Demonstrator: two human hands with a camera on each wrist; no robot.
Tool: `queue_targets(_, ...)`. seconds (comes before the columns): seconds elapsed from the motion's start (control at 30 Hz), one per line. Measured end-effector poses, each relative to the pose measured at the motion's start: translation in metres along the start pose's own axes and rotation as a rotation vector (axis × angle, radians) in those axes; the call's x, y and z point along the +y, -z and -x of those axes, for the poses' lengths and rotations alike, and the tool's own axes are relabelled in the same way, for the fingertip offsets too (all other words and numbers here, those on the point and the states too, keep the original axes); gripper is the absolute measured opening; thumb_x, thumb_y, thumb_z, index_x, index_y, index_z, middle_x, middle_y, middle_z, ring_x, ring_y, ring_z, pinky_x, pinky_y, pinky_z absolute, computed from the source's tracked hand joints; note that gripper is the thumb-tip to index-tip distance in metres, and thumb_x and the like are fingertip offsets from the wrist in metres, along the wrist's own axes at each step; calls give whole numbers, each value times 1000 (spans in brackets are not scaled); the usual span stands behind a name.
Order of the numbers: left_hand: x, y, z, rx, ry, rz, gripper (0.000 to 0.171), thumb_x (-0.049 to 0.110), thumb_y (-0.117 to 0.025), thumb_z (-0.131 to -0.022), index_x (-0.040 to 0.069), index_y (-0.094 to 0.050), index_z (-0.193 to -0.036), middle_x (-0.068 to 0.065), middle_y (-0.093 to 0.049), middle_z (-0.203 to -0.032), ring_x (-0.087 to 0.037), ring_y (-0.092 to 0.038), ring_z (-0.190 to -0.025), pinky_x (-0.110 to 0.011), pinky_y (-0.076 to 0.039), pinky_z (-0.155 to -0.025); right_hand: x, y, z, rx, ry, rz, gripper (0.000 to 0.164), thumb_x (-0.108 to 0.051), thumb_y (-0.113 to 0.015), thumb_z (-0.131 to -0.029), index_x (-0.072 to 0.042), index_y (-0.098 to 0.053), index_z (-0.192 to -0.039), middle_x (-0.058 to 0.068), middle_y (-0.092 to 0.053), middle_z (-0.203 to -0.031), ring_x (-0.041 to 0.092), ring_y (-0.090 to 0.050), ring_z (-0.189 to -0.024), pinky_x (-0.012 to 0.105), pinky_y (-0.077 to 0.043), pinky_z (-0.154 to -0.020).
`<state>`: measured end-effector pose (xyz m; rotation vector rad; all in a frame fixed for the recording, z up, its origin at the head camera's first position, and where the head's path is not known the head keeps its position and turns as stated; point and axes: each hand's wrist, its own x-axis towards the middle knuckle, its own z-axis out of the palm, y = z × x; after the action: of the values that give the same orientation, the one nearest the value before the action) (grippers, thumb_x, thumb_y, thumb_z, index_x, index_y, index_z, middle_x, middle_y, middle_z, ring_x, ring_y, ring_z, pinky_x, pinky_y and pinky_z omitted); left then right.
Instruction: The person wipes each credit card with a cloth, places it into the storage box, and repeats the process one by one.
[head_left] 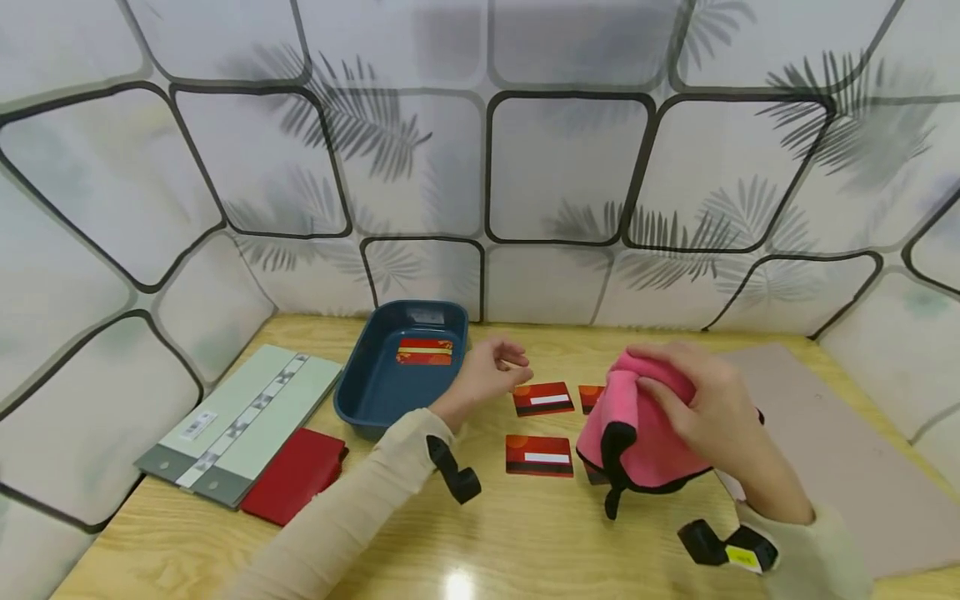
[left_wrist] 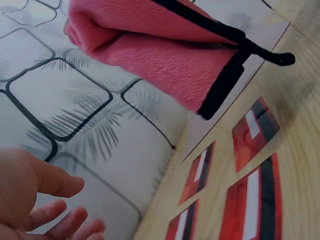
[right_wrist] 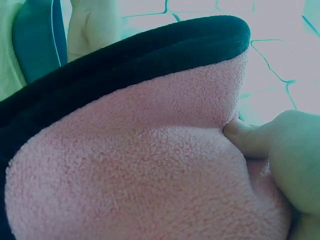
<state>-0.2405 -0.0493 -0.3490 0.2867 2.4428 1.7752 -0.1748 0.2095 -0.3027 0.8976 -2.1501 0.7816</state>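
Four red cards (head_left: 539, 450) could slide if the pink cloth (head_left: 660, 454) drags. The right hand (head_left: 708, 410) clamps it; the left hand (head_left: 483, 379) has fingers apart.

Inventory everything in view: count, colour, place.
cloth: 1, pink-black, in right hand
cards: 4, red, on table
tray: 1, blue, left of cards
tray card: 1, red-yellow, inside tray
folder: 1, green-grey, left
flat item: 1, red, by folder
board: 1, greyish, right
table: 1, light wood, underneath
backdrop: 1, white patterned, behind
wrist devices: 2, black, foreground
sleeves: 2, cream, foreground
left hand: 1, near tray
right hand: 1, on cloth
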Motion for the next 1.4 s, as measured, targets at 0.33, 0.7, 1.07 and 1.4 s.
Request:
queue_targets(0.33, -41, -25, -10, -5, 101, -5, 42, 12, -80, -78, 3, -63, -115, -15, -55, -125, -33, -46, -116, -40, -47, -94, 0, -1, 1, 19, -10, -7, 50, 12, -80, -63, -6, -71, -109, 6, -71, -97, 1, -61, -94, 3, -40, -91)
queue_targets(0.7, -71, -32, -13, 157, -108, -331, 59, 27, -90, -64, 4, -64, -112, -20, -25, -146, -37, -17, -135, -61, -16, -109, 1, -1, 1, 25, 3, 1, 49, 12, -79, -63, -5, -71, -109, 7, -71, -95, 7, -62, -88, 3, -41, -88)
queue_targets(1.07, -71, -35, -15, 26, -79, -458, 53, 30, -89, -66, 3, -61, -102, -19, -29, -141, -37, -21, -127, -52, -21, -102, 0, -1, 2, 13, -4, -6, 48, 12, -78, -65, -5, -70, -109, 7, -71, -96, 9, -63, -91, 3, -41, -91)
queue_targets(1.4, -74, -33, -15, 35, -142, -450, 52, 26, -87, -70, 6, -51, -101, -16, -41, -119, -33, -31, -112, -45, -27, -92, 0, -6, -1, 9, 22, -34, 48, 12, -79, -65, -5, -70, -110, 6, -70, -97, 12, -63, -91, 5, -42, -92)
